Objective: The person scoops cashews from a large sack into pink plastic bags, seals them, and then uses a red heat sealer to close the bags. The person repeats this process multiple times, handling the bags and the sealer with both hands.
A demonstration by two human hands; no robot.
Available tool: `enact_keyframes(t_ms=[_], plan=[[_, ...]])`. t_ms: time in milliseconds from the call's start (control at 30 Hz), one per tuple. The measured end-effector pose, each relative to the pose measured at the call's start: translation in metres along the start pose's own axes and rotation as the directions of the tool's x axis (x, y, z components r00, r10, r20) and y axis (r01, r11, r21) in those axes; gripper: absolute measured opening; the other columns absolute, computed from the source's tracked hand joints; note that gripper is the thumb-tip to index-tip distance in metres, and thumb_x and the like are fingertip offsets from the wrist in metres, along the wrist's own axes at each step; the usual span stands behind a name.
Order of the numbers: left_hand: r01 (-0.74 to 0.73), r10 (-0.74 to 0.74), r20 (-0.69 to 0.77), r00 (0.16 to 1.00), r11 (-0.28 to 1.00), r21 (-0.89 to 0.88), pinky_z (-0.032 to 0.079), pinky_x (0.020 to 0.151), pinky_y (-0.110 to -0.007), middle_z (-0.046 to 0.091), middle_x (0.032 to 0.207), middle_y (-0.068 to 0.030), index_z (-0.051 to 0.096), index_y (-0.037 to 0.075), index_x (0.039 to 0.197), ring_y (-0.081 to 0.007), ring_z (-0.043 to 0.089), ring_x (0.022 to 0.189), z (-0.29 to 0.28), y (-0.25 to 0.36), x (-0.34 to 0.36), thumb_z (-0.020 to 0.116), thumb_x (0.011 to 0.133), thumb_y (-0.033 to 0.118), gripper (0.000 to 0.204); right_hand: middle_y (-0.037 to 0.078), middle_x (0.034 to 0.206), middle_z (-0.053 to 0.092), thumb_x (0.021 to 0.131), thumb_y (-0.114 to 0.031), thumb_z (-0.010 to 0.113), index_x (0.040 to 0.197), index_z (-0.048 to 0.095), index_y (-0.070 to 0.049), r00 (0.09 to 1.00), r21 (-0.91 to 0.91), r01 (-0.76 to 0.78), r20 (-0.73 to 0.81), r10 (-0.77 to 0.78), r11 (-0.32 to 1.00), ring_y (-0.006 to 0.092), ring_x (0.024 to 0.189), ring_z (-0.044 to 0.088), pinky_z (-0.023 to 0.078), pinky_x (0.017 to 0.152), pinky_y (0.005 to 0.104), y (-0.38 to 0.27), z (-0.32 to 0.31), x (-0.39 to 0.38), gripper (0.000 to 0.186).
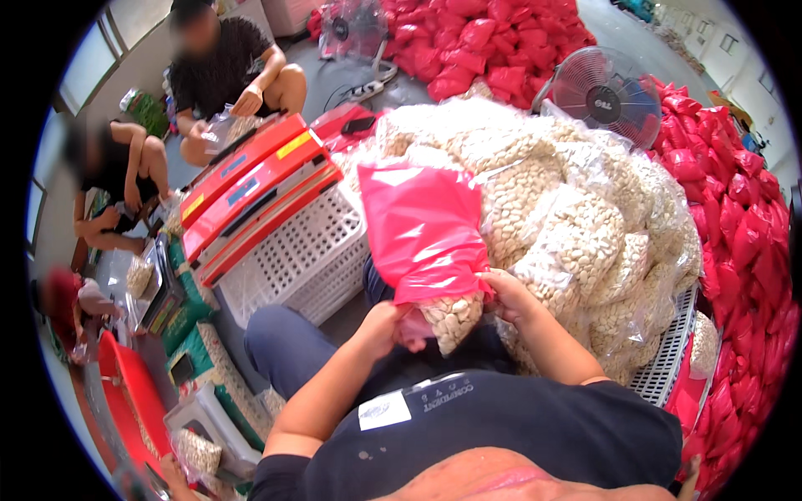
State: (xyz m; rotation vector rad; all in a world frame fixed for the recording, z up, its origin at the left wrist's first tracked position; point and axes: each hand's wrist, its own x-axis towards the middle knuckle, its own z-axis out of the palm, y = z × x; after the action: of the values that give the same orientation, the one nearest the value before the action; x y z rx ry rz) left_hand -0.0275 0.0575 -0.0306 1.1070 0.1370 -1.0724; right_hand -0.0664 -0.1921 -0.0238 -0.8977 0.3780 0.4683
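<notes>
1. Behind the work lies a grey floor (409, 93) with heaps of filled pink bags (739, 221), a fan (603, 102), and co-workers seated at the upper left.
2. A pink bag (422, 219) is held in front of the person's body, its mouth toward them. A clear bag of pale beans (452, 321) sticks partly out of that mouth.
3. The left hand (383, 331) is curled closed at the left side of the mouth; whether its fingertips pinch only the pink film or the clear bag too, I cannot tell.
4. The right hand (511, 299) grips the right edge of the mouth, thumb on the pink film, its other fingers partly hidden.
5. Just beyond it rises a mound of clear bean bags (576, 230); a white crate (305, 271) stands on the left.
6. The clear bag could slide out into the lap if support beneath it slackens.
7. Uneven pulling could tear the thin pink film, and snagging could split the clear bag and spill beans.
</notes>
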Motion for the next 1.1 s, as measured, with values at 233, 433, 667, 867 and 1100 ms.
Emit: enact_keyframes(t_ms=[233, 433, 667, 867, 1100], plan=[[-0.206, 0.224, 0.116, 0.968, 0.968, -0.146, 0.044, 0.032, -0.03, 0.058, 0.061, -0.0195, 0.052, -0.012, 0.092, -0.0248, 0.053, 0.037, 0.054, 0.092, -0.073, 0.036, 0.087, 0.026, 0.041, 0.008, 0.071, 0.059, 0.082, -0.011, 0.053, 0.082, 0.054, -0.001, 0.948, 0.198, 0.29, 0.071, -0.309, 0.936, 0.0141, 0.062, 0.058, 0.049, 0.06, 0.0262, -0.091, 0.062, -0.047, 0.01], [-0.387, 0.375, -0.136, 0.917, 0.919, -0.072, 0.032, 0.027, -0.022, 0.052, 0.054, -0.0056, 0.054, 0.001, 0.084, -0.0124, 0.043, 0.032, 0.06, 0.177, -0.043, 0.041, 0.086, 0.028, 0.029, 0.006, 0.062, 0.058, 0.083, -0.019, 0.054, 0.071, 0.056, -0.006, 0.932, 0.157, 0.361, -0.073, -0.354, 0.919, 0.0157, 0.056, 0.058, 0.048, 0.054, 0.0289, -0.159, 0.079, -0.021, 0.018], [-0.246, 0.239, 0.383, 0.892, 0.969, -0.032, 0.02, 0.027, -0.017, 0.031, 0.039, 0.0051, 0.05, 0.004, 0.067, -0.0035, 0.026, 0.029, 0.023, 0.243, -0.061, 0.037, 0.09, 0.022, 0.032, 0.007, 0.073, 0.064, 0.085, -0.025, 0.055, 0.084, 0.057, -0.001, 0.864, -0.025, 0.481, 0.186, -0.468, 0.876, 0.0141, 0.051, 0.06, 0.047, 0.043, 0.0217, -0.198, 0.075, -0.024, 0.024], [-0.095, 0.107, -0.008, 0.994, 0.911, 0.401, 0.022, 0.028, -0.021, 0.037, 0.04, 0.0021, 0.052, 0.003, 0.061, -0.0062, 0.032, 0.03, 0.0, 0.151, -0.058, 0.047, 0.082, 0.019, 0.027, 0.008, 0.074, 0.062, 0.078, -0.019, 0.064, 0.086, 0.058, 0.0, 0.903, -0.121, 0.311, -0.27, -0.333, 0.943, 0.0135, 0.059, 0.06, 0.051, 0.052, 0.0269, -0.125, 0.058, -0.025, 0.021], [-0.027, 0.139, -0.177, 0.974, 0.852, 0.524, 0.03, 0.032, -0.021, 0.048, 0.046, -0.0014, 0.054, 0.005, 0.06, -0.0078, 0.042, 0.034, -0.013, 0.073, -0.075, 0.05, 0.08, 0.019, 0.025, 0.009, 0.08, 0.062, 0.077, -0.018, 0.06, 0.095, 0.056, 0.001, 0.966, -0.132, 0.038, -0.249, -0.071, 0.99, 0.0136, 0.065, 0.061, 0.05, 0.055, 0.0243, -0.057, 0.026, -0.049, 0.027]])
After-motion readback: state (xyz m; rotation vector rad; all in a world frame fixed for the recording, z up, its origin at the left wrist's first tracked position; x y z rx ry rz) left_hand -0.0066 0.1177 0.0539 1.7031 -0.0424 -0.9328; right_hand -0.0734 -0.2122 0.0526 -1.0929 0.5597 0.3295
